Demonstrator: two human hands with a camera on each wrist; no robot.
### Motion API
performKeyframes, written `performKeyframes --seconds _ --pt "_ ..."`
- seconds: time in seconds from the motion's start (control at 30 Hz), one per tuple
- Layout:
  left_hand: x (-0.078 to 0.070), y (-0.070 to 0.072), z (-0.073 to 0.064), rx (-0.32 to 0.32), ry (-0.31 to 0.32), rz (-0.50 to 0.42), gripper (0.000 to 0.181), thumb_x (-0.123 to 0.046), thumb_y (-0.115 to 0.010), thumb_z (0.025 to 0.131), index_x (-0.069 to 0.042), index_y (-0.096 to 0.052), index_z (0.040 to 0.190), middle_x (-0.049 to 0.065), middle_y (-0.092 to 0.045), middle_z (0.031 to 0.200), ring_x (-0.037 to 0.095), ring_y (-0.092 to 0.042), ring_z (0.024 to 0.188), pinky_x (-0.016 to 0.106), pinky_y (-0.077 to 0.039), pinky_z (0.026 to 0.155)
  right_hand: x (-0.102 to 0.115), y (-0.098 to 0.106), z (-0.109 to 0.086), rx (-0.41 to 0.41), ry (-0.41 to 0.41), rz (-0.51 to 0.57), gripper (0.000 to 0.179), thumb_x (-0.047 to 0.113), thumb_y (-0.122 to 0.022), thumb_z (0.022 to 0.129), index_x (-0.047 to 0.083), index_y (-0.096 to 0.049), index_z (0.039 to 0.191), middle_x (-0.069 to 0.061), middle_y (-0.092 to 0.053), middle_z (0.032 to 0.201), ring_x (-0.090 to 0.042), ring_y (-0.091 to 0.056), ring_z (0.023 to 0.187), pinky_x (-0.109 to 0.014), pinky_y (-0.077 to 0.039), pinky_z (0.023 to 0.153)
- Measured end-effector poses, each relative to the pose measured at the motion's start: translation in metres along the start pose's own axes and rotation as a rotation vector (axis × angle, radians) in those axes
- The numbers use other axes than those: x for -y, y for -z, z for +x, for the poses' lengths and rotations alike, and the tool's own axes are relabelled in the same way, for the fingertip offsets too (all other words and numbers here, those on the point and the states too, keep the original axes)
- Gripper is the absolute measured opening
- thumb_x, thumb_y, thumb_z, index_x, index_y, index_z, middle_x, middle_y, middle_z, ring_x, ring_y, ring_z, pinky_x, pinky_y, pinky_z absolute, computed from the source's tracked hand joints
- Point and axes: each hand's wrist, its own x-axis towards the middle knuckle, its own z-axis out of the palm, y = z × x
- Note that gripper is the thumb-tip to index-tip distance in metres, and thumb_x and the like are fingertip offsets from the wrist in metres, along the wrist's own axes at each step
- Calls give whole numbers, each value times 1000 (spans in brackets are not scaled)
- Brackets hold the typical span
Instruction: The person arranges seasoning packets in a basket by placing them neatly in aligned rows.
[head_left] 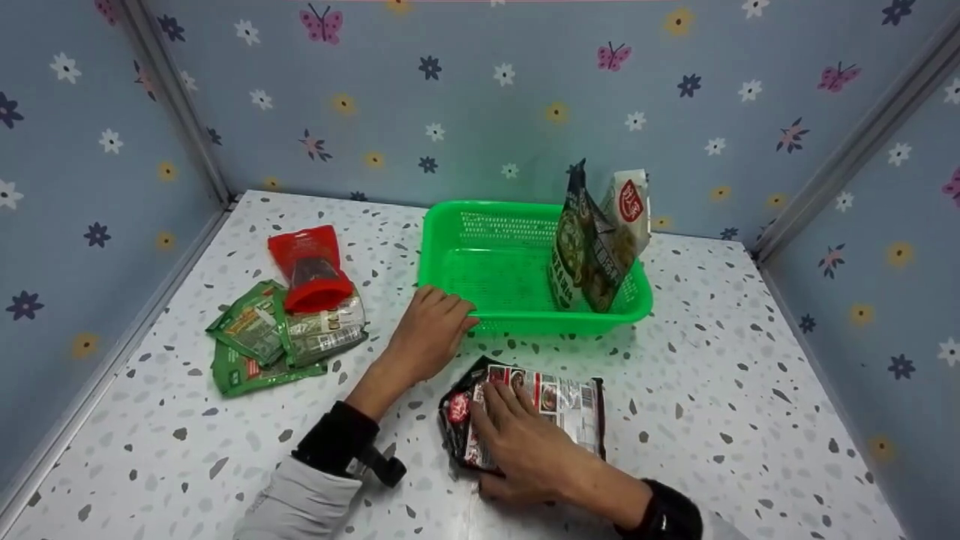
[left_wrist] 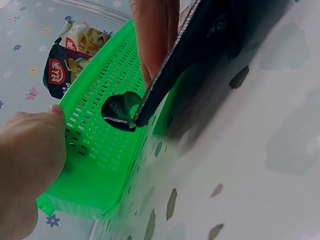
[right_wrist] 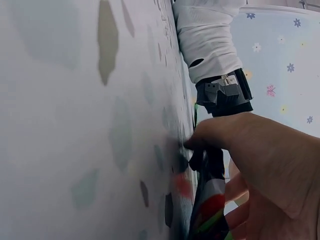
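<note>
At the basket rim [head_left: 547,321], left hand [head_left: 431,328] in grip; straight-fingered right hand [head_left: 529,450] on packet [head_left: 581,409], open table [head_left: 720,427] rightward.

Green basket [head_left: 491,279], perforated plastic, sits upright, my left hand [head_left: 433,331] gripping its near rim toward the left. Black packet [head_left: 576,411], white printed panel up, just in front of it, my right hand [head_left: 525,446] across that panel.

glossy film packet [head_left: 577,409], smooth shiny plastic basket [head_left: 540,322], smooth tabletop [head_left: 720,397], wrinkled cloth sleeve [head_left: 300,499], metal-looking corner strips [head_left: 177,105]
</note>
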Motion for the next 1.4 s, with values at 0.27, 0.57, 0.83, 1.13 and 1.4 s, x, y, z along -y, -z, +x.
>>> performKeyframes --seconds 0.27,0.57,0.83,1.13,1.4 --pt "-1 0 0 -34 -22 9 27 -32 -59 118 -11 -75 121 9 -81 112 32 -68 103 53 -49 107 -1 -1 1 -91 18 -175 63 26 -65 108 -5 -54 162 -30 -59 164 -45 -59 156 -56 -50 128" --pt "0 -1 1 -32 -17 12 28 -32 -59 118 -9 -75 121 9 -81 111 33 -68 103 53 -49 107 -7 2 1 -268 58 -319 24 5 -73 97 1 -75 121 -13 -82 117 -26 -81 110 -38 -69 100" --pt "-1 0 0 -11 -5 -3 30 -32 -57 119 -8 -75 123 10 -81 112 32 -68 104 54 -49 110 -13 18 -7 -330 102 -289 12 -2 -74 83 8 -73 90 -3 -76 81 -15 -66 62 -27 -54 49" --pt "-1 1 0 -14 -6 2 29 -32 -57 119 -9 -75 121 10 -81 113 33 -68 104 53 -48 108 -24 47 -20 -387 150 -79 18 -9 -71 82 8 -68 85 2 -60 66 -2 -28 51 -14 -23 48" --pt "1 -1 2 -36 -15 -13 26 -31 -59 118 -10 -75 119 9 -80 110 32 -67 101 52 -48 106 -30 60 -24 -455 81 260 14 -12 -68 95 2 -68 92 -2 -59 64 -2 -39 54 -10 -33 48"
